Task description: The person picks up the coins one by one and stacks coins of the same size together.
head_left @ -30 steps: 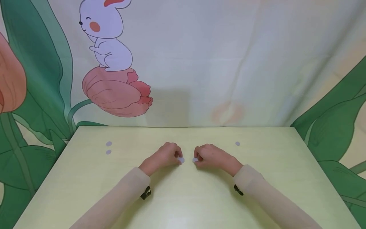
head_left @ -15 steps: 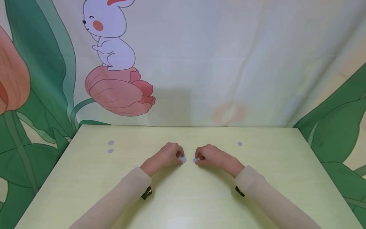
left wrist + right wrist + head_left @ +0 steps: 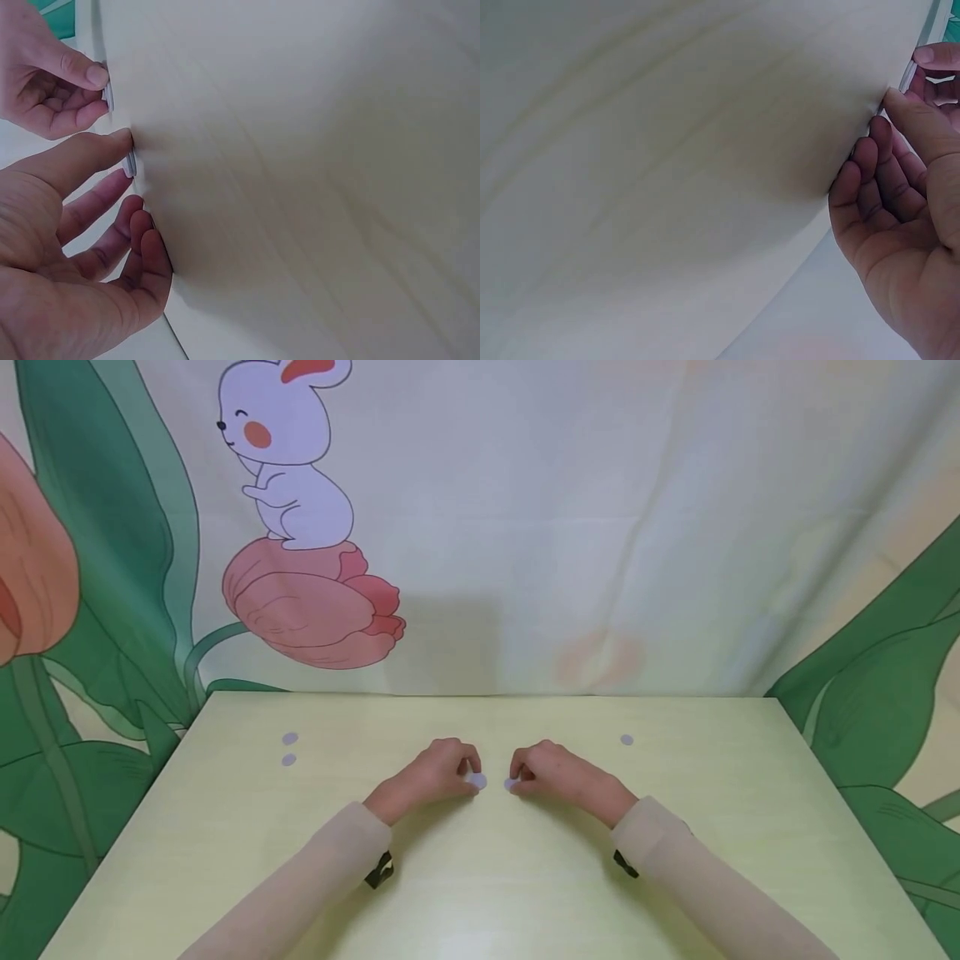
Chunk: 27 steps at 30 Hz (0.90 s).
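Note:
Near the middle of the table, my left hand (image 3: 433,772) pinches a small pale round disc (image 3: 478,782) by its edges between thumb and finger. Facing it, a short gap away, my right hand (image 3: 562,772) pinches a similar disc (image 3: 511,784), partly hidden by the fingers. Seen edge-on in the left wrist view, the left disc (image 3: 129,162) is thin and lies flat along the tabletop. The other fingers of the left hand rest at the table surface. In the right wrist view the right thumb (image 3: 907,112) covers most of its disc.
Toward the table's far left lie two more pale discs, a rear disc (image 3: 289,738) and a front disc (image 3: 288,760). Another disc (image 3: 627,740) lies beyond the right hand. Behind the pale yellow table (image 3: 480,893) hangs a printed curtain (image 3: 525,527) with a rabbit and flowers.
Both hands keep their pinch on the discs in nearly the same place. The head view shifts slightly.

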Each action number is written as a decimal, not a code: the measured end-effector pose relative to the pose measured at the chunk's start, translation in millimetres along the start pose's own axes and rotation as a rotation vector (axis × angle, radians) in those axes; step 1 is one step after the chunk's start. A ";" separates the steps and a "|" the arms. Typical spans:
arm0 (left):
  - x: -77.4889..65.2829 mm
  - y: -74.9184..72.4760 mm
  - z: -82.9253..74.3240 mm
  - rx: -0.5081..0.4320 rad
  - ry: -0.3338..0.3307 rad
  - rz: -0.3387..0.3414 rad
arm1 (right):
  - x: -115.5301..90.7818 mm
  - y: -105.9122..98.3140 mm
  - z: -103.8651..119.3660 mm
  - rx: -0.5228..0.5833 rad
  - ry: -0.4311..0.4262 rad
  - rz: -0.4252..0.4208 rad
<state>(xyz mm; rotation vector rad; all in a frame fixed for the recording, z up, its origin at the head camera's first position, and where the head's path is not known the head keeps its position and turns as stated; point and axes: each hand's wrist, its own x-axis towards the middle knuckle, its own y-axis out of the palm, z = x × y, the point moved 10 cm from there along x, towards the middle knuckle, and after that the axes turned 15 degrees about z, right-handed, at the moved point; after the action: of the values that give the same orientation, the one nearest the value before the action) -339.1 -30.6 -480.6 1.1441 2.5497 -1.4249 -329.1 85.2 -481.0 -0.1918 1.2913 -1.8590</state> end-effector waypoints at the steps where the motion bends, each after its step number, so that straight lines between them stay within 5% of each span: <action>1: 0.4 0.1 -0.3 0.002 0.002 0.000 | -0.1 -0.3 -0.4 0.002 0.003 -0.001; 14: -5.9 -0.2 0.5 0.065 0.036 0.001 | 1.7 0.9 -3.3 0.002 0.032 0.013; 20: -25.6 -26.1 15.8 0.003 0.035 -0.105 | 2.2 0.1 -2.9 0.002 0.023 0.001; 27: -55.4 -54.8 47.9 0.036 0.006 -0.226 | -1.3 0.7 -1.4 0.007 0.018 0.005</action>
<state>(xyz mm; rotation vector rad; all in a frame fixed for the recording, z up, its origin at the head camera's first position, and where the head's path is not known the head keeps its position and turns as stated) -346.7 -116.4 -449.7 0.8884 2.7424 -1.5176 -328.6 87.0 -481.9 -0.1680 1.2965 -1.8642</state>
